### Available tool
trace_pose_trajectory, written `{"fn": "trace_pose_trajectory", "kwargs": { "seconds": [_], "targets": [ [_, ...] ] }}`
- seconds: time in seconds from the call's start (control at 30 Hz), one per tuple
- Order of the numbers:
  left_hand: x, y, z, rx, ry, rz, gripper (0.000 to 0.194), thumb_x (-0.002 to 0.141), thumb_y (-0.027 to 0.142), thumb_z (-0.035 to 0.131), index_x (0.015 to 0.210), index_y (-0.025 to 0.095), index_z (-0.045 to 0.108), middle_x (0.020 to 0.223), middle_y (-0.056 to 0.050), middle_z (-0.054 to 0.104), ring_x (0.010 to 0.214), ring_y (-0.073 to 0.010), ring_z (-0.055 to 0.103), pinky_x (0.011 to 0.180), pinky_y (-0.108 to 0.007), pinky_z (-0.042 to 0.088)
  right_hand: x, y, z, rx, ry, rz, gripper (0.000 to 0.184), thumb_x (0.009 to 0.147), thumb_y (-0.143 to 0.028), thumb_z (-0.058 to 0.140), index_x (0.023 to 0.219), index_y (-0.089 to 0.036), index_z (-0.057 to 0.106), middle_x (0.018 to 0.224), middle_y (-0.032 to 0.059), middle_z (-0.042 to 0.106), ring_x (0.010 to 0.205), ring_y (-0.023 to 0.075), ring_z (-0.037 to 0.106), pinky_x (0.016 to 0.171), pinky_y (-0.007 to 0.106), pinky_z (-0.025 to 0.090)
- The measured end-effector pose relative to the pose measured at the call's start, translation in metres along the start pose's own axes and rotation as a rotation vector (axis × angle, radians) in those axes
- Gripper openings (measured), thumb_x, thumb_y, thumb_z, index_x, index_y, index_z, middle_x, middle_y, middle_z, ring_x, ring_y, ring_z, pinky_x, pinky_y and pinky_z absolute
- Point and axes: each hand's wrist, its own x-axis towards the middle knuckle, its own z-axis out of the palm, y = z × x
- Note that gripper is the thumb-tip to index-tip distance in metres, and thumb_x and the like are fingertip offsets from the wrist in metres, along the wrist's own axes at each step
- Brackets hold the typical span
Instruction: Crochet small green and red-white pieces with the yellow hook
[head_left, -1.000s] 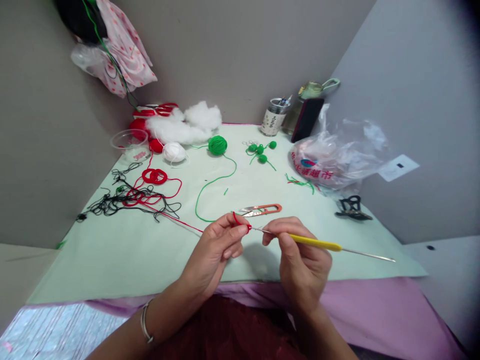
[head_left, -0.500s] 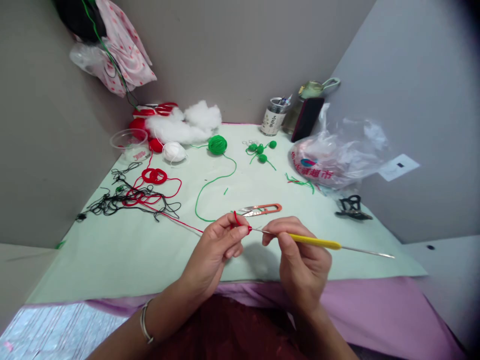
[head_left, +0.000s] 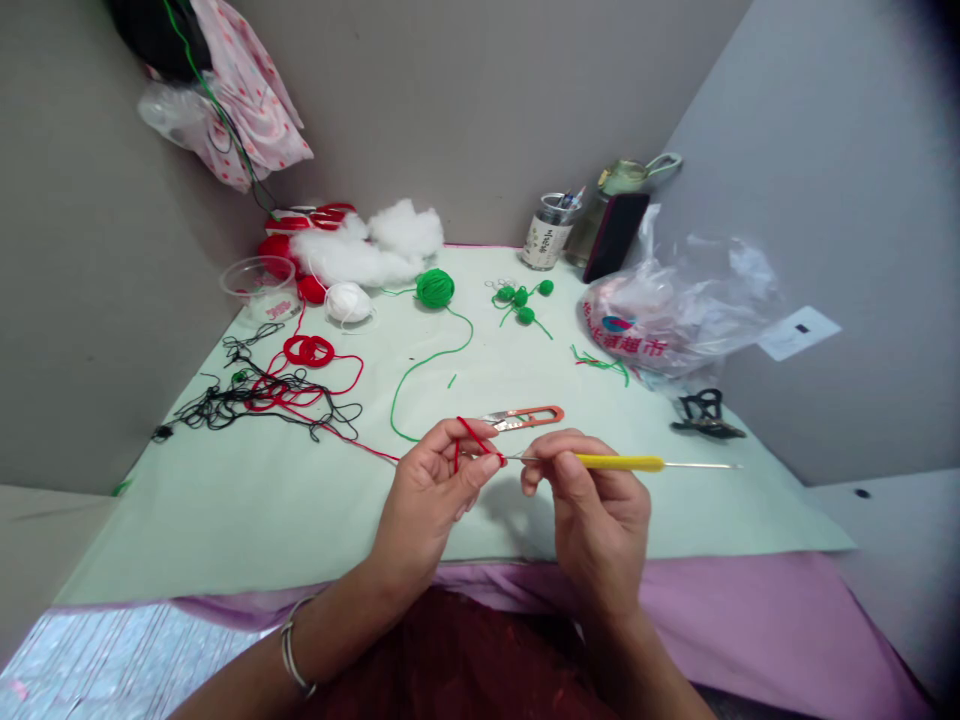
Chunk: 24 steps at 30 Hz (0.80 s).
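My left hand (head_left: pixel 435 480) pinches a small piece of red yarn (head_left: pixel 472 436) between thumb and fingers, with a strand looped over the index finger. From that hand the red strand runs left across the table to a loose red coil (head_left: pixel 308 351). In my right hand (head_left: pixel 596 505) is a crochet hook with a yellow handle (head_left: pixel 622 462), gripped like a pen. Its thin metal tip meets the red yarn at my left fingertips; the other metal end points right. Just beyond my hands lie thread snips (head_left: pixel 529 418) with an orange handle, partly hidden by my left fingers.
A tangle of black yarn (head_left: pixel 217 405) lies left. Farther back are white stuffing (head_left: pixel 360 250), a white yarn ball (head_left: pixel 349 303), a green yarn ball (head_left: pixel 436 288) and small green pieces (head_left: pixel 520 298). A plastic bag (head_left: pixel 660 310), a phone (head_left: pixel 616 237) and a black claw clip (head_left: pixel 705 415) stand right.
The red strand now stretches over my left index finger in a larger loop. My right hand has shifted slightly left, and the hook has swung closer to level.
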Motion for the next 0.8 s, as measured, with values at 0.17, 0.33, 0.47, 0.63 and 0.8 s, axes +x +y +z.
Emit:
{"fn": "trace_pose_trajectory", "kwargs": {
  "seconds": [0.17,0.33,0.47,0.63,0.8],
  "targets": [
    [-0.0012,0.0036,0.0022,0.012,-0.003,0.008,0.032,0.078,0.026,0.093,0.105,0.021,0.077,0.078,0.003,0.068,0.061,-0.0072,0.050,0.054,-0.019,0.035,0.0023,-0.0030,0.0041,0.070,0.021,0.047,0.014,0.099,-0.028,0.071,0.092,-0.022,0.082,0.084,0.0021,0.074,0.063,0.0122,0.067,0.060,0.026,0.056],
    [-0.0001,0.0044,0.0026,0.008,-0.040,-0.038,0.028,0.078,0.026,0.092,0.101,0.021,0.077,0.067,0.006,0.061,0.055,-0.0055,0.043,0.052,-0.019,0.031,0.0028,-0.0019,0.0063,0.071,0.045,0.060,0.014,0.099,-0.030,0.071,0.092,-0.023,0.082,0.085,0.0024,0.075,0.064,0.0122,0.068,0.061,0.026,0.057],
    [0.0018,0.0034,0.0020,0.007,-0.024,-0.080,0.025,0.077,0.029,0.093,0.091,0.019,0.074,0.064,0.007,0.056,0.051,-0.0048,0.036,0.048,-0.020,0.026,0.0015,0.0010,0.0058,0.046,0.044,0.044,0.013,0.100,-0.029,0.070,0.095,-0.024,0.081,0.088,0.0021,0.076,0.066,0.0118,0.068,0.063,0.026,0.057],
    [0.0017,0.0047,0.0023,-0.033,-0.019,-0.095,0.026,0.075,0.027,0.093,0.088,0.018,0.073,0.067,0.007,0.056,0.050,-0.0036,0.036,0.047,-0.019,0.023,-0.0005,0.0032,0.0044,-0.015,0.077,-0.002,0.014,0.101,-0.028,0.067,0.097,-0.023,0.080,0.091,0.0030,0.074,0.068,0.0130,0.067,0.066,0.029,0.057],
    [0.0025,0.0067,0.0035,-0.042,-0.018,-0.099,0.025,0.075,0.027,0.093,0.086,0.018,0.072,0.071,0.006,0.059,0.048,-0.0019,0.034,0.048,-0.019,0.024,-0.0011,0.0031,0.0044,-0.024,0.059,0.003,0.014,0.102,-0.027,0.067,0.098,-0.024,0.080,0.091,0.0030,0.074,0.069,0.0133,0.067,0.066,0.029,0.057]
  ]
}}
